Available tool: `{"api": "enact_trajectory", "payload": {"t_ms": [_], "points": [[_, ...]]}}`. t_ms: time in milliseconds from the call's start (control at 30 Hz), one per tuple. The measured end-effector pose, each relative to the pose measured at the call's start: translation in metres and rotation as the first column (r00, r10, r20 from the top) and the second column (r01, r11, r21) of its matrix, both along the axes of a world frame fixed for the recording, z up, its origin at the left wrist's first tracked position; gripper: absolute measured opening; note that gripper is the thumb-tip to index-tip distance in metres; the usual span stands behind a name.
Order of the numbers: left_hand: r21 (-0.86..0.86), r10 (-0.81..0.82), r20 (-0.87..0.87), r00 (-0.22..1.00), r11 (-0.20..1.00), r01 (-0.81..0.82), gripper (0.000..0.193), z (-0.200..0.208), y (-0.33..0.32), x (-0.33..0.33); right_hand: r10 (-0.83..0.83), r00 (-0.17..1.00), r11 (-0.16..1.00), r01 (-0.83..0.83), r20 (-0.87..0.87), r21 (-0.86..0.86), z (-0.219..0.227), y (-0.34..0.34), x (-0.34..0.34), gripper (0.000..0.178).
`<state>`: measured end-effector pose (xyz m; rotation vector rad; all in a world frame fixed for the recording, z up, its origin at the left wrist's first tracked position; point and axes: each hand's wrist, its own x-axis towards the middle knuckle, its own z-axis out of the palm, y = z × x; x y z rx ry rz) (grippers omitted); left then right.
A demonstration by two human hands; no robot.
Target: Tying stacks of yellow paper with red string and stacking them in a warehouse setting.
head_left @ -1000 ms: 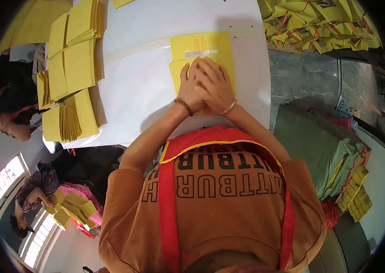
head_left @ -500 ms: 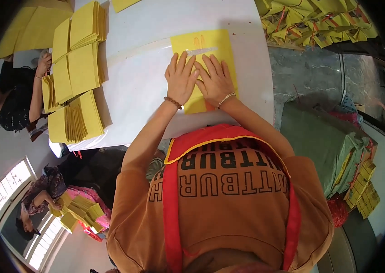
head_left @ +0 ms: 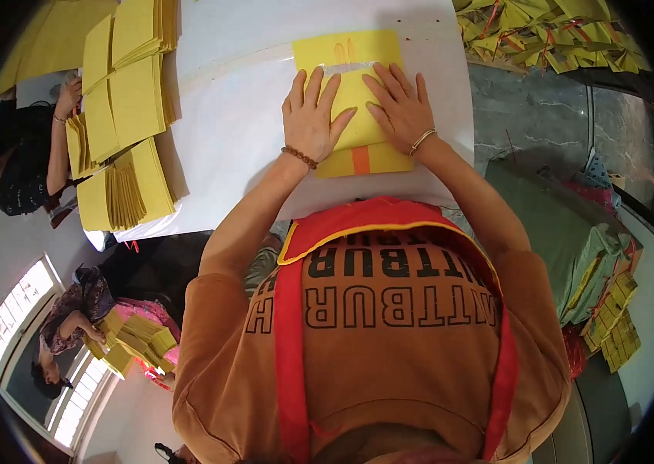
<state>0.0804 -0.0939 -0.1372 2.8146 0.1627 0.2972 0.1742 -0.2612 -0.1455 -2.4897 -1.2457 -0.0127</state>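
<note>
A yellow paper sheet (head_left: 358, 116) lies near the front edge of the white table. Across its upper part runs a shiny silver strip (head_left: 349, 67), with orange marks above it. The bottom of the paper forms a separate band with a short orange strip (head_left: 361, 161). My left hand (head_left: 313, 116) rests on the paper's left side, fingers spread and pointing away from me. On the right side, my right hand (head_left: 403, 108) lies with its fingers spread too. Neither hand grips anything, and the palms hide the sheet's side edges.
Stacks of folded yellow paper (head_left: 130, 93) stand along the left of the white table (head_left: 226, 116). A person (head_left: 29, 155) sits beyond them, another (head_left: 72, 325) handles yellow paper lower left. Yellow bundles (head_left: 543, 35) fill the upper right; a green wrapped bale (head_left: 536, 224) stands at right.
My hands have moved apart, the right one outward to the right. More of the paper's middle and its lower band with the orange strip now shows between them.
</note>
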Motion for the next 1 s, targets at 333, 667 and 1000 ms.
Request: {"api": "enact_trajectory", "payload": {"t_ms": [333,667,1000], "points": [[0.2,-0.162,-0.048,0.986,0.965,0.169,0.067,0.013,-0.014,0.0,-0.018,1.0,0.999,0.018,-0.005,-0.047,0.003,0.001,-0.003,0.043],[0.186,-0.422,-0.079,0.903,0.884,0.429,0.057,0.038,-0.014,-0.015,0.052,0.931,0.999,-0.052,-0.361,0.009,-0.004,-0.008,0.019,0.043],[-0.112,-0.189,-0.02,0.982,0.976,0.185,0.032,0.076,0.026,0.03,0.058,0.754,0.738,0.409,-0.654,0.537,-0.034,-0.031,0.035,0.043]]}}
